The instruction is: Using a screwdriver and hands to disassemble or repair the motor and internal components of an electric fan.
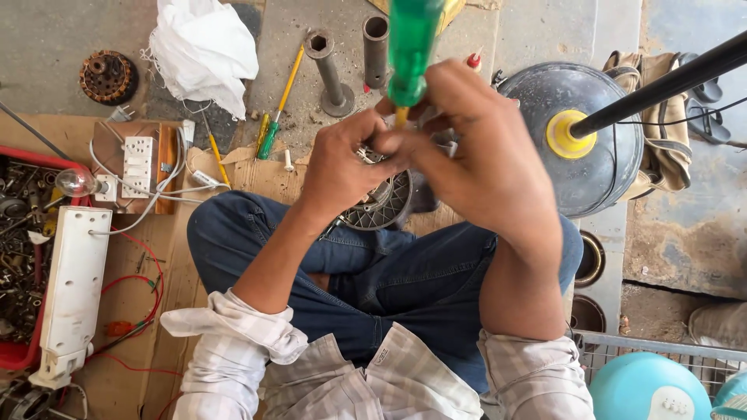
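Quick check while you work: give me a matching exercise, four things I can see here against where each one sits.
Things:
1. green-handled screwdriver
2. white cloth
3. black fan base
4. white power strip

Places:
A. far right, with a black pole rising from it
B. far left, beside the red tray
C. upright above the right hand and left hand
D. top left, on the floor

Pairs: 1-C, 2-D, 3-A, 4-B

Green-handled screwdriver (410,48): translucent green grip, yellowish shank, upright, tip pointing down, lower end hidden between fingers. Round metal motor part (383,204) with slotted, ribbed rim (silver-grey, mostly covered): tilted, above the lap, just under the screwdriver tip. Contact between tip and part not visible.
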